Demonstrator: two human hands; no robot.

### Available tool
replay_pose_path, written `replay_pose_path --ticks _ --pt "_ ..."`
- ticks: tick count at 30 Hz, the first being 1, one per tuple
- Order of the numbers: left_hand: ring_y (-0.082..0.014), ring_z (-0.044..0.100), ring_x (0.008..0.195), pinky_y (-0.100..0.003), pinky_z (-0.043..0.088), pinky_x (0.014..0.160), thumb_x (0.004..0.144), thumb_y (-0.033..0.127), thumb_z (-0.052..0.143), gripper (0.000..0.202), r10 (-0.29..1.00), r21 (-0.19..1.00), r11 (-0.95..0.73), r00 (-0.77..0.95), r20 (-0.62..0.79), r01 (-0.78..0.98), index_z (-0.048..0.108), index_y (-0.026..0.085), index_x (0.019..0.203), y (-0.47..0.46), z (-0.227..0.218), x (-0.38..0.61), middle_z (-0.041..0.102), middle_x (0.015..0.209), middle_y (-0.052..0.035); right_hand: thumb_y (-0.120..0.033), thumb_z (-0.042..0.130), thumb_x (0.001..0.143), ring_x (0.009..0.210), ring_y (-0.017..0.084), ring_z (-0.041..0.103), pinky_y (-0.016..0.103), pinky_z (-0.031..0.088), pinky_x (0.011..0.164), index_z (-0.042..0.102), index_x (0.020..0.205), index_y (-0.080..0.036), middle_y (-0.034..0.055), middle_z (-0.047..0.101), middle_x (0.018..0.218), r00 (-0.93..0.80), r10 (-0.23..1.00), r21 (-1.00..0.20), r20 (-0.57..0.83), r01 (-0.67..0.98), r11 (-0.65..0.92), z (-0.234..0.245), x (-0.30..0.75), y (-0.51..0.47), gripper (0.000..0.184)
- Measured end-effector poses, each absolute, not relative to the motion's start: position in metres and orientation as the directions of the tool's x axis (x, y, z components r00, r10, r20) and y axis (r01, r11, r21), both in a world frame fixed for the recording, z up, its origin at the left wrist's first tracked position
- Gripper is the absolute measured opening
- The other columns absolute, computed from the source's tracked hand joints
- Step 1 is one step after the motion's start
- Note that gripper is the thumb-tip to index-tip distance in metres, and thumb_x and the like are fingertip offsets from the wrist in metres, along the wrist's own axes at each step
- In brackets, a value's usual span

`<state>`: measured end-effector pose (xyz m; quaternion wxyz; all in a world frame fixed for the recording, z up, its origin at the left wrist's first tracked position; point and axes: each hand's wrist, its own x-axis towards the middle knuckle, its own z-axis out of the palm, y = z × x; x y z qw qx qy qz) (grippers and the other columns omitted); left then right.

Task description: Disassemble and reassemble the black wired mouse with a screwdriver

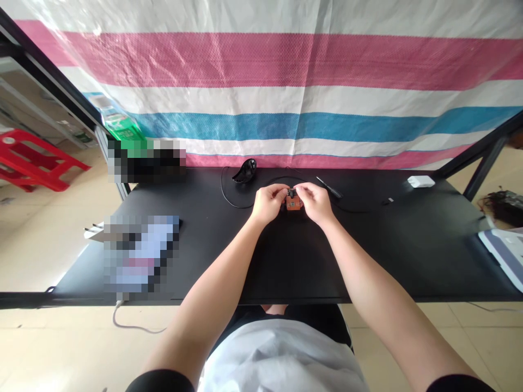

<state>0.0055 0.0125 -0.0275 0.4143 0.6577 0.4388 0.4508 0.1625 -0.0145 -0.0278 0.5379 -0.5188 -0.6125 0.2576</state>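
Observation:
A small orange circuit board [293, 203] with a black part on its upper edge [291, 193] sits just above the black tabletop [286, 261], held between my hands. My left hand [268, 203] pinches it from the left, and my right hand [314, 203] grips it from the right. The fingertips of both hands meet around the black part and hide some of the board. A black computer mouse casing [245, 171] lies beyond my left hand, and a thin black cable [235, 202] loops around in front of it. A small black-handled screwdriver [329, 187] lies beyond my right hand.
A white power adapter [420, 181] lies at the far right of the table. Pixelated, blurred objects [139, 253] cover the left side, and a white-and-blue item [504, 250] overhangs the right edge. A striped tarp [286, 71] hangs behind the table, and a red plastic stool [36, 160] stands on the floor.

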Motion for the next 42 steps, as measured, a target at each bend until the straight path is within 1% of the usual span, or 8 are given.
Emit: replay_pose_path --ticks 8,17,22,27,31,33,38,42 --pt "-0.0167 0.065 0.069 -0.027 0.052 0.066 0.082 0.031 0.058 0.027 0.947 0.932 -0.282 0.222 0.232 0.228 0.075 0.014 0.094 0.012 -0.031 0.006 0.073 0.079 -0.006 -0.046 0.055 0.088 0.066 0.019 0.066 0.03 0.051 0.064 0.07 0.081 -0.017 0.0043 0.07 0.07 0.051 0.915 -0.837 0.401 0.425 0.344 -0.027 0.167 -0.015 0.033" --pt "-0.0156 0.065 0.067 -0.026 0.052 0.065 0.082 0.03 0.059 0.026 0.948 0.94 -0.28 0.211 0.239 0.195 0.075 0.014 0.093 0.012 -0.033 0.008 0.072 0.075 -0.005 -0.048 0.055 0.088 0.068 0.019 0.066 0.031 0.051 0.064 0.07 0.083 -0.017 0.005 0.069 0.072 0.062 0.923 -0.853 0.379 0.41 0.323 -0.028 0.165 -0.015 0.035" --pt "-0.0136 0.062 0.061 -0.025 0.051 0.062 0.082 0.033 0.059 0.026 0.953 0.953 -0.26 0.201 0.228 0.152 0.073 0.014 0.093 0.011 -0.031 0.008 0.07 0.07 -0.0037 -0.054 0.057 0.085 0.07 0.02 0.065 0.031 0.051 0.062 0.07 0.087 -0.018 0.0045 0.069 0.073 0.109 0.936 -0.9 0.336 0.329 0.285 -0.03 0.163 -0.015 0.039" --pt "-0.0134 0.063 0.06 -0.025 0.051 0.061 0.082 0.033 0.061 0.026 0.953 0.961 -0.252 0.202 0.227 0.111 0.073 0.013 0.092 0.011 -0.03 0.007 0.07 0.071 -0.0042 -0.054 0.067 0.077 0.06 0.016 0.061 0.03 0.052 0.06 0.068 0.091 -0.018 0.0012 0.066 0.066 0.071 0.952 -0.935 0.297 0.226 0.274 -0.03 0.161 -0.016 0.039" --pt "-0.0142 0.063 0.06 -0.026 0.052 0.062 0.082 0.033 0.06 0.026 0.948 0.964 -0.254 0.218 0.232 0.078 0.073 0.013 0.092 0.011 -0.03 0.007 0.07 0.069 -0.0044 -0.055 0.07 0.074 0.058 0.016 0.062 0.031 0.053 0.056 0.067 0.095 -0.018 0.0006 0.066 0.066 0.027 0.967 -0.958 0.253 0.149 0.247 -0.03 0.161 -0.016 0.042" --pt "-0.0145 0.063 0.06 -0.026 0.052 0.063 0.082 0.031 0.06 0.025 0.945 0.962 -0.26 0.227 0.236 0.083 0.074 0.013 0.091 0.01 -0.028 0.008 0.07 0.068 -0.0044 -0.054 0.071 0.073 0.058 0.016 0.062 0.031 0.054 0.056 0.067 0.092 -0.018 0.0005 0.066 0.066 0.016 0.967 -0.957 0.255 0.147 0.25 -0.03 0.162 -0.015 0.041" --pt "-0.0143 0.062 0.059 -0.026 0.051 0.062 0.082 0.029 0.058 0.025 0.937 0.953 -0.277 0.253 0.241 0.118 0.075 0.012 0.089 0.007 -0.022 0.008 0.069 0.065 -0.0036 -0.052 0.071 0.073 0.063 0.018 0.066 0.034 0.056 0.065 0.067 0.086 -0.019 0.0012 0.068 0.068 0.007 0.96 -0.948 0.28 0.161 0.275 -0.031 0.164 -0.012 0.036" --pt "-0.0137 0.062 0.059 -0.025 0.05 0.062 0.082 0.03 0.059 0.025 0.936 0.954 -0.281 0.249 0.247 0.107 0.075 0.013 0.09 0.006 -0.021 0.009 0.07 0.066 -0.0032 -0.052 0.071 0.073 0.065 0.018 0.067 0.034 0.057 0.065 0.066 0.087 -0.019 0.0013 0.068 0.069 0.0 0.96 -0.952 0.279 0.129 0.276 -0.03 0.163 -0.012 0.036"
